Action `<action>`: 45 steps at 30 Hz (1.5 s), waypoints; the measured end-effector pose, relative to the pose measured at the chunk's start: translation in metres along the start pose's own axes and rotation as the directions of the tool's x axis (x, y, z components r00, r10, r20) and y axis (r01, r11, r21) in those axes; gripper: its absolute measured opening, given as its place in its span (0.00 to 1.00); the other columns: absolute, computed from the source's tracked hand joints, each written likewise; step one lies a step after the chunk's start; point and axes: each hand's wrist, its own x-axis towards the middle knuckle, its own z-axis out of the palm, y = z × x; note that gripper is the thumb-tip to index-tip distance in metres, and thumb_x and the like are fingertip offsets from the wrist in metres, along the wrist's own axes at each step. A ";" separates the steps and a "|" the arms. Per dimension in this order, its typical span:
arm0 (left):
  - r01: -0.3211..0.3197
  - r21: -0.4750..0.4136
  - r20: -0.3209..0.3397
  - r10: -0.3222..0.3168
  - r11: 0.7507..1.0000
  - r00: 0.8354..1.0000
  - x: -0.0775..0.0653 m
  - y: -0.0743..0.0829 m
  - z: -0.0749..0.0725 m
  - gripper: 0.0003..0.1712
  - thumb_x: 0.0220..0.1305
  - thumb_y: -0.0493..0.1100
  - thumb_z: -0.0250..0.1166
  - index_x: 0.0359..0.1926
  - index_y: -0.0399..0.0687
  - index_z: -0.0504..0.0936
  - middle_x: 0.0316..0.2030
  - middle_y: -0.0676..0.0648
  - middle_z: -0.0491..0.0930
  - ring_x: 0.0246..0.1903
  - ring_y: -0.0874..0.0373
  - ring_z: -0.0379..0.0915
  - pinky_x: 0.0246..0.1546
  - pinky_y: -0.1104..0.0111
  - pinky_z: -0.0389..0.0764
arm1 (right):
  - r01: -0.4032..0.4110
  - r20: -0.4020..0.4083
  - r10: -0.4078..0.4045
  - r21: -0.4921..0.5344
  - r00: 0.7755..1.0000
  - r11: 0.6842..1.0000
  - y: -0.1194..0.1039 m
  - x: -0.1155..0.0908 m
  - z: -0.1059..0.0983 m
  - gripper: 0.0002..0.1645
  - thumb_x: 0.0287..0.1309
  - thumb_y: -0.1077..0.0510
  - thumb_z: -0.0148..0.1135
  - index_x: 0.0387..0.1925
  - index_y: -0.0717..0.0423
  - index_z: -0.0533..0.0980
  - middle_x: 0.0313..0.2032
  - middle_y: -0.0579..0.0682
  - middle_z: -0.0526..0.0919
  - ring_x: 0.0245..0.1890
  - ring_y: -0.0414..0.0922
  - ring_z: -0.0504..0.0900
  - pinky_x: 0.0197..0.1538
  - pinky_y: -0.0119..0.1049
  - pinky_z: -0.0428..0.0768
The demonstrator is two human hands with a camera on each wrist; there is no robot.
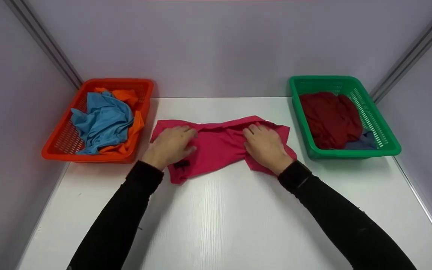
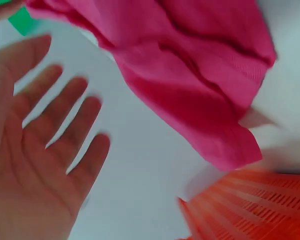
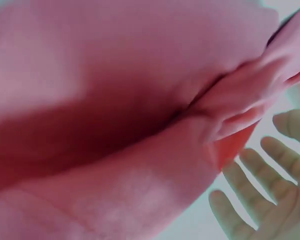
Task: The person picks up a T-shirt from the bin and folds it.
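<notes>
A crumpled pink garment [image 1: 219, 144] lies stretched sideways across the white table, with a small black patch near its left end. My left hand [image 1: 173, 144] is over the garment's left part, and my right hand [image 1: 266, 146] is over the right part. In the left wrist view, the left hand [image 2: 50, 130] has its fingers spread beside the pink cloth [image 2: 190, 85], with no cloth in them. The right wrist view has the right hand [image 3: 270, 195] with extended fingers near the cloth [image 3: 115, 125]. From the head view I cannot tell whether either palm touches it.
An orange basket [image 1: 47, 148] at the back left contains blue cloth [image 1: 107, 120] and orange cloth [image 1: 137, 123]. The green basket [image 1: 354, 153] at the back right has dark red cloth [image 1: 330, 118] and greyish-blue cloth [image 1: 364, 141] inside. Pale walls [image 1: 223, 48] enclose the table [image 1: 216, 225].
</notes>
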 end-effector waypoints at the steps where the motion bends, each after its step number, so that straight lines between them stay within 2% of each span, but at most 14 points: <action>1: -0.010 -0.003 0.049 0.010 1.000 0.999 -0.006 0.004 0.002 0.24 0.67 0.55 0.73 0.58 0.52 0.81 0.46 0.48 0.84 0.47 0.50 0.80 0.58 0.55 0.85 | 0.016 0.030 -0.017 0.016 0.999 1.000 -0.002 -0.007 -0.001 0.21 0.65 0.45 0.71 0.51 0.51 0.77 0.45 0.53 0.85 0.45 0.53 0.86 0.43 0.48 0.90; 5: -0.057 0.005 0.165 0.056 0.998 0.985 -0.028 0.013 0.013 0.24 0.60 0.60 0.78 0.49 0.54 0.82 0.39 0.50 0.81 0.41 0.53 0.76 0.47 0.58 0.84 | 0.048 0.161 -0.062 0.090 0.985 0.995 -0.007 -0.032 -0.004 0.27 0.57 0.38 0.76 0.47 0.48 0.78 0.38 0.50 0.84 0.39 0.48 0.84 0.39 0.46 0.90; 8: -0.112 0.074 0.184 0.097 0.991 0.978 -0.039 0.012 0.023 0.26 0.56 0.60 0.80 0.47 0.54 0.80 0.44 0.48 0.82 0.47 0.49 0.78 0.51 0.53 0.84 | 0.052 0.210 -0.075 0.111 0.975 0.992 -0.007 -0.046 -0.003 0.31 0.53 0.34 0.78 0.48 0.48 0.78 0.39 0.49 0.83 0.39 0.46 0.82 0.39 0.45 0.89; 12: -0.138 0.179 0.136 0.115 0.974 0.984 -0.046 0.006 0.036 0.27 0.56 0.56 0.80 0.50 0.53 0.79 0.50 0.46 0.82 0.54 0.46 0.78 0.56 0.49 0.84 | 0.072 0.142 -0.085 0.090 0.986 0.993 -0.005 -0.053 0.005 0.26 0.58 0.39 0.77 0.47 0.51 0.80 0.39 0.51 0.85 0.37 0.48 0.83 0.37 0.47 0.89; 15: -0.128 0.204 0.073 0.116 0.971 0.991 -0.046 0.002 0.043 0.27 0.56 0.53 0.81 0.53 0.50 0.81 0.49 0.44 0.84 0.51 0.46 0.81 0.56 0.51 0.87 | 0.070 0.081 -0.077 0.086 0.994 0.994 -0.002 -0.052 0.011 0.15 0.65 0.47 0.73 0.43 0.52 0.81 0.35 0.52 0.85 0.35 0.50 0.85 0.34 0.49 0.90; 17: -0.122 0.207 0.031 0.118 0.971 0.993 -0.045 -0.001 0.045 0.27 0.57 0.51 0.81 0.53 0.48 0.82 0.47 0.44 0.85 0.48 0.46 0.82 0.53 0.53 0.88 | 0.048 0.080 -0.055 0.095 0.995 0.994 0.002 -0.050 0.011 0.12 0.66 0.50 0.71 0.43 0.52 0.79 0.32 0.52 0.84 0.32 0.49 0.84 0.33 0.49 0.90; 20: -0.093 0.161 -0.040 0.101 0.983 0.994 -0.043 -0.006 0.038 0.23 0.59 0.49 0.80 0.50 0.46 0.82 0.41 0.44 0.86 0.40 0.48 0.84 0.47 0.55 0.91 | -0.002 0.089 -0.009 0.118 0.996 0.993 0.010 -0.043 0.001 0.18 0.59 0.54 0.77 0.45 0.51 0.76 0.29 0.51 0.82 0.30 0.47 0.84 0.33 0.47 0.90; 24: -0.023 0.051 -0.142 0.030 0.998 0.989 -0.039 -0.015 0.014 0.17 0.67 0.45 0.74 0.49 0.46 0.78 0.36 0.45 0.83 0.36 0.50 0.81 0.45 0.57 0.91 | -0.054 0.030 0.050 0.160 0.998 0.986 0.023 -0.033 -0.027 0.27 0.54 0.55 0.82 0.49 0.50 0.74 0.31 0.51 0.83 0.33 0.49 0.86 0.38 0.46 0.91; 29: 0.048 -0.068 -0.292 -0.066 0.997 0.954 -0.038 -0.028 -0.016 0.14 0.73 0.44 0.68 0.53 0.48 0.76 0.39 0.44 0.82 0.37 0.49 0.81 0.46 0.56 0.91 | -0.085 -0.085 0.103 0.189 0.991 0.978 0.039 -0.027 -0.065 0.14 0.69 0.57 0.68 0.53 0.49 0.76 0.41 0.52 0.88 0.41 0.51 0.89 0.41 0.50 0.91; 32: 0.092 -0.109 -0.350 -0.125 0.990 0.928 -0.040 -0.034 -0.026 0.13 0.76 0.46 0.64 0.57 0.49 0.76 0.43 0.44 0.83 0.39 0.48 0.82 0.49 0.55 0.90 | -0.127 -0.098 0.148 0.192 0.984 0.973 0.046 -0.028 -0.081 0.12 0.71 0.60 0.65 0.52 0.48 0.76 0.43 0.50 0.87 0.42 0.50 0.89 0.40 0.51 0.91; 35: 0.146 -0.132 -0.360 -0.185 0.980 0.915 -0.040 -0.038 -0.029 0.14 0.79 0.48 0.60 0.60 0.51 0.76 0.47 0.45 0.82 0.42 0.47 0.82 0.52 0.53 0.89 | -0.147 -0.092 0.164 0.174 0.982 0.974 0.049 -0.031 -0.088 0.21 0.61 0.65 0.73 0.52 0.47 0.76 0.43 0.50 0.87 0.43 0.50 0.88 0.40 0.53 0.91; 39: 0.209 -0.106 -0.311 -0.232 0.972 0.921 -0.035 -0.041 -0.022 0.13 0.79 0.48 0.60 0.59 0.53 0.78 0.46 0.44 0.82 0.42 0.45 0.82 0.49 0.50 0.89 | -0.115 -0.092 0.124 0.096 0.988 0.989 0.051 -0.034 -0.078 0.27 0.54 0.68 0.77 0.51 0.51 0.75 0.40 0.54 0.86 0.40 0.53 0.89 0.36 0.55 0.91; 42: 0.213 -0.040 -0.285 -0.216 0.976 0.934 -0.029 -0.041 -0.011 0.14 0.77 0.45 0.64 0.58 0.50 0.79 0.44 0.41 0.83 0.40 0.43 0.83 0.46 0.49 0.90 | -0.092 -0.078 0.094 0.027 0.992 0.995 0.048 -0.036 -0.062 0.23 0.56 0.68 0.74 0.50 0.54 0.74 0.37 0.57 0.86 0.37 0.56 0.89 0.30 0.56 0.90; 45: 0.184 0.056 -0.272 -0.162 0.981 0.948 -0.024 -0.039 -0.002 0.19 0.72 0.39 0.68 0.61 0.48 0.78 0.51 0.39 0.83 0.48 0.41 0.82 0.54 0.47 0.88 | -0.077 -0.042 0.076 -0.023 0.996 0.997 0.044 -0.038 -0.046 0.26 0.50 0.67 0.78 0.49 0.56 0.75 0.36 0.58 0.85 0.37 0.58 0.89 0.30 0.56 0.90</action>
